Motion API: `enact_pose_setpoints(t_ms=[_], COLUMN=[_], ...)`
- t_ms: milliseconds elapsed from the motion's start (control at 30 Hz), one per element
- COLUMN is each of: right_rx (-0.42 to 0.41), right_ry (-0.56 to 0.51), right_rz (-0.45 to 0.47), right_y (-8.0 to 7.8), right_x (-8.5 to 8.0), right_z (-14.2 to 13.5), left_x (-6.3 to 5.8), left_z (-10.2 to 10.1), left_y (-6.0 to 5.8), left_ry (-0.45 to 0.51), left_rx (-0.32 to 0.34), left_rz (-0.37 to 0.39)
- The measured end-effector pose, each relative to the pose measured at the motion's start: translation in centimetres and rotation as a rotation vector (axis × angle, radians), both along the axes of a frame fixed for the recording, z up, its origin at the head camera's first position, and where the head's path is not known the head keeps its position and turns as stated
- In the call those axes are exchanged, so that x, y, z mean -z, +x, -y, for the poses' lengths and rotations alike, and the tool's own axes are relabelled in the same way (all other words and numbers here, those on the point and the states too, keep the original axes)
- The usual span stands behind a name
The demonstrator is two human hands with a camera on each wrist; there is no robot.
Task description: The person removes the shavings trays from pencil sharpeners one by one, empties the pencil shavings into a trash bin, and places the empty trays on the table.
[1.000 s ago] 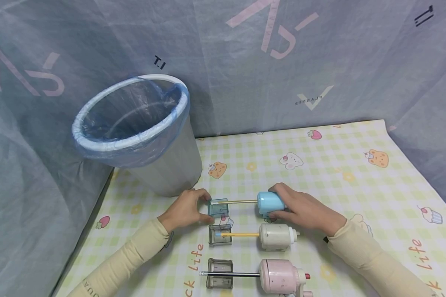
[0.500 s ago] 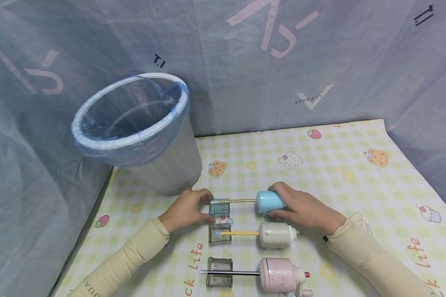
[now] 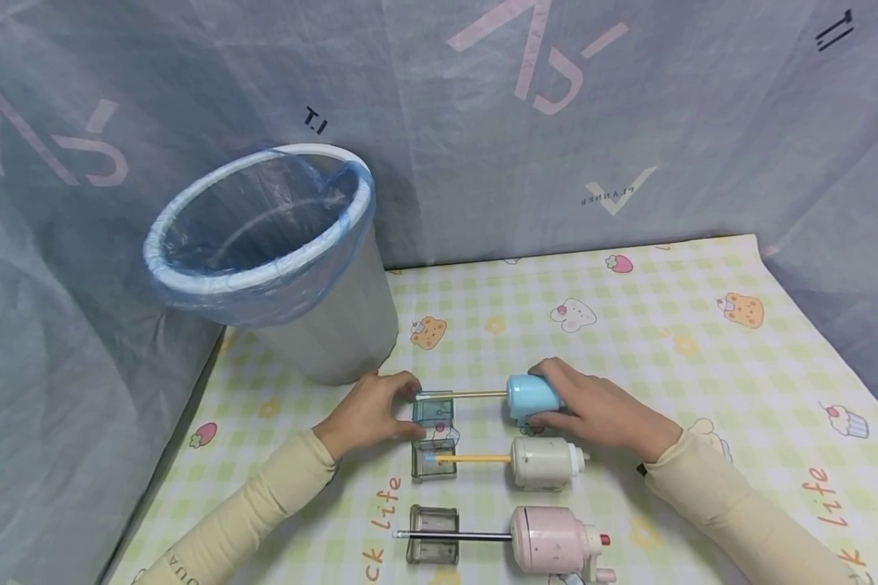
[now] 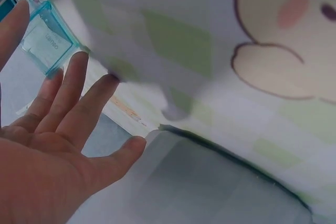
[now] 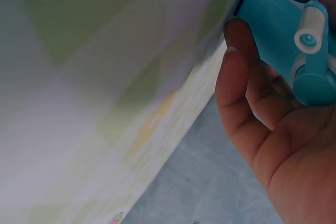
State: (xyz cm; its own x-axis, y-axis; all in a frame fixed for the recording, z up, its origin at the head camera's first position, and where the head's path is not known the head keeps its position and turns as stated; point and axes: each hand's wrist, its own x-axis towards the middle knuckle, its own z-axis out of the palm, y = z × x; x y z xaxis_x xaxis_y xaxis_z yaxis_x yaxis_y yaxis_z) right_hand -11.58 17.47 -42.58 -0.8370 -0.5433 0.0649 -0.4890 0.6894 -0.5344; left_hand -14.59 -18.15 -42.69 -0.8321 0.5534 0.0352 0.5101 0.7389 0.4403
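My right hand (image 3: 600, 410) grips a light-blue crank pencil sharpener (image 3: 531, 396), its thumb and fingers on either side of the body. The sharpener's crank handle (image 5: 311, 30) shows by the palm in the right wrist view. A pencil (image 3: 475, 395) sticks out of the sharpener to the left, its end over a clear teal shavings drawer (image 3: 433, 413). At that drawer's left side is my left hand (image 3: 366, 414), thumb and fingers spread, the fingertips at its edge. The left wrist view shows these fingers mostly straight beside the teal drawer (image 4: 48, 38).
Nearer me, a grey sharpener (image 3: 545, 463) with a yellow pencil and a pink sharpener (image 3: 552, 540) with a black pencil lie in line, each with a smoky drawer (image 3: 433, 546) to its left. A bin (image 3: 336, 333) with a blue liner stands back left on the checked cloth (image 3: 666, 301).
The teal drawer and my left fingertips have shifted slightly to the right under the pencil's end. My right hand and the blue sharpener look unmoved.
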Motion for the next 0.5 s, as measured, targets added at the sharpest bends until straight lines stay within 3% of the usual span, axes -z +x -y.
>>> enact_pose_setpoints(t_ms=[500], right_rx=[-0.009], right_ry=[0.042], right_rz=[-0.077], right_y=[0.18], right_x=[-0.25], right_z=[-0.07], left_x=[0.22], left_z=[0.24], left_y=[0.23], left_ry=[-0.02], left_rx=[0.035], left_rz=[-0.02])
